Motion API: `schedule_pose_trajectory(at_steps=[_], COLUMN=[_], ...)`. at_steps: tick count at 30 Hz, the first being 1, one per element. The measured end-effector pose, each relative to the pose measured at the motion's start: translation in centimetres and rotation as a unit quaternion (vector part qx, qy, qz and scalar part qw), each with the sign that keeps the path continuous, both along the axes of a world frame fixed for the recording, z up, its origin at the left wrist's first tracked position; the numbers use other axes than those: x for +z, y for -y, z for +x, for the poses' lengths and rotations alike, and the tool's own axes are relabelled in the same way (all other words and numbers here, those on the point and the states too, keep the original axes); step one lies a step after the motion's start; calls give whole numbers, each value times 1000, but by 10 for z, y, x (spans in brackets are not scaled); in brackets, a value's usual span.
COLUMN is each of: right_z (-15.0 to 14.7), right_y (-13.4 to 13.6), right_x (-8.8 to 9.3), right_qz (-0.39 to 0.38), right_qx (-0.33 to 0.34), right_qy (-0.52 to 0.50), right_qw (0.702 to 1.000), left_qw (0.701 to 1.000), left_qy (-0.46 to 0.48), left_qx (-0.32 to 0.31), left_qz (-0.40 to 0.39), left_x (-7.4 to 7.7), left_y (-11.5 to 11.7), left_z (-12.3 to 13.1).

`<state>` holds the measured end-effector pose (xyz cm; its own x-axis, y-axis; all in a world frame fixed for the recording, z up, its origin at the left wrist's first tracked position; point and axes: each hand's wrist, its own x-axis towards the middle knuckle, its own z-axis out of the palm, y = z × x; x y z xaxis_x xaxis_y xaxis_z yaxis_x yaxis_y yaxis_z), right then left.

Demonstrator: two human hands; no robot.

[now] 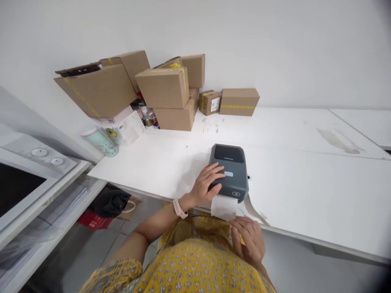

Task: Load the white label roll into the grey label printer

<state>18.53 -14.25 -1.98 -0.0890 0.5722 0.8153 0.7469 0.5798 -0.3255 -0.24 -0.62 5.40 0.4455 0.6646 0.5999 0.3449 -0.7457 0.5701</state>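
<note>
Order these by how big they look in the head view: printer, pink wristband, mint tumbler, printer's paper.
1. Printer
2. Mint tumbler and printer's paper, too alike to rank
3. Pink wristband

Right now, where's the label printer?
Head view, slightly right of centre: the dark grey label printer sits near the front edge of the white table, left hand on top and right hand by the paper at its front.
</note>
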Motion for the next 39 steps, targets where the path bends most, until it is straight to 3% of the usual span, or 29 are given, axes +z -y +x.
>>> schedule_pose_trajectory(at_steps=[2, 5, 8, 11, 14, 16, 20, 25, 28, 32, 35, 37, 39], right_z=[0, 1, 1, 1, 1, 2, 6, 8, 4, -5, -6, -4, -1], right_y=[6, 2, -24, -63, -95, -104, -102, -100, -99, -96, -96, -96, -97], right_x=[-1, 10, 33, 47, 40, 28, 12, 11, 11, 16, 29, 38, 45], right_qz=[9, 9, -35, -150, -281, -320, -325, -319, -301, -255, -200, -178, -177], right_qx=[-12, -66, -127, -102, -50, -17, 16, 18, 19, -15, -49, -46, -22], right_qy=[-33, -84, -143, -231, -345, -400, -438, -407, -376, -345, -251, -174, -127], right_qw=[999, 994, 981, 956, 894, 859, 838, 856, 876, 903, 946, 968, 976], left_qw=[999, 998, 994, 993, 992, 993, 993, 975, 967, 974, 985, 980, 949], left_qy=[-14, 23, 76, 70, 42, 42, 61, -2, -9, -7, 12, 69, 158], left_qx=[27, 54, 74, 100, 118, 112, 94, 135, 128, 108, 102, 142, 222], left_qz=[20, 30, 27, -1, -21, -25, -46, -175, -222, -198, -141, -122, -158], left_x=[-19, -35, -45, -55, -62, -65, -70, -72, -75, -75, -69, -64, -61], left_y=[9, 14, 14, 15, 16, 16, 14, 12, 8, 4, 15, 33, 55], left_z=[1, 8, 18, 23, 23, 22, 23, 25, 26, 24, 17, 11, 3])
